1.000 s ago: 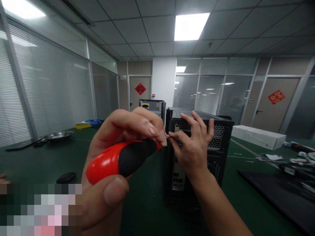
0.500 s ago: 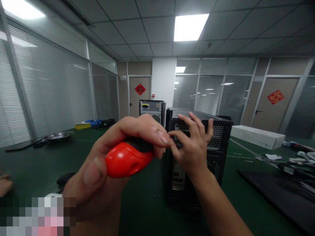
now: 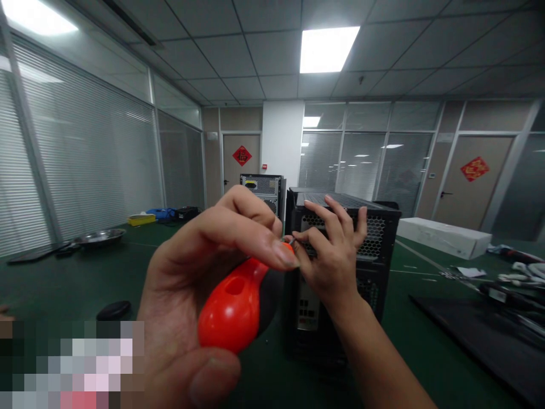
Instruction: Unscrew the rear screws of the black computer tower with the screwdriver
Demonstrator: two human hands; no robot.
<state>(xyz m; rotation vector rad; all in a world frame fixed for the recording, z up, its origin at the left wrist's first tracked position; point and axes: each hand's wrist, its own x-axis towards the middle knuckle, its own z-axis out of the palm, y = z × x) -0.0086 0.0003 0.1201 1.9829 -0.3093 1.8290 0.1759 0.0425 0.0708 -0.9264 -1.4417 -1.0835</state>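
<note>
My left hand (image 3: 174,278), large in the foreground, is closed around a screwdriver (image 3: 230,309) with a bulbous red and black handle. Its index finger presses near the front of the handle. The thin metal shaft shows only briefly between my hands. My right hand (image 3: 334,255) pinches at the shaft's far end with thumb and index finger, its other fingers raised against the top edge of a black computer case (image 3: 377,278). The case stands upright, its perforated metal back towards me. The screwdriver's tip, and any screw there, are hidden behind the right fingers.
A second computer case (image 3: 264,186) stands behind. To the right lie a white box (image 3: 445,237), a black mat (image 3: 472,335) and cables. A metal bowl (image 3: 100,237), a yellow container (image 3: 142,219) and a dark rounded object (image 3: 113,311) are at left. Someone's fingers (image 3: 5,313) show at the left edge.
My left hand has turned the screwdriver handle and opened its thumb downwards; more of the red side and the front collar now shows. My right hand stays at the case.
</note>
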